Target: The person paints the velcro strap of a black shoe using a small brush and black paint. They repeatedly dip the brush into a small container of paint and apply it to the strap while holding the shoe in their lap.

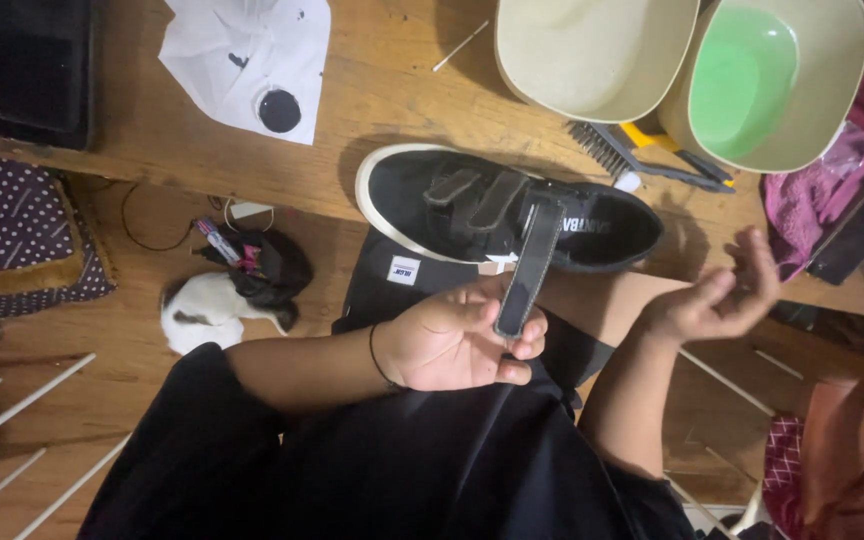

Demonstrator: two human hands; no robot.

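Left hand (452,345) fingers pinch the undone strap (527,270) — it runs toward the black sneaker (492,210) at the bench (392,90) edge; right hand (717,295) open, empty, farther off.

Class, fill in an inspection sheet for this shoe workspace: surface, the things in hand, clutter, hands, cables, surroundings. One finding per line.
Surface: wooden table, its edge towards the person.
Things in hand: black shoe with a white sole lies on its side at the table edge; its open strap is pulled out.
Clutter: stained white paper, two pale basins, one with a green inside, a brush, a thin white stick.
Hands: left hand grips the strap end; right hand is open, palm up, holding nothing.
Cables: a thin dark wire loops on the floor.
Surroundings: wooden floor, dotted cushion, pink cloth, a black and white heap.
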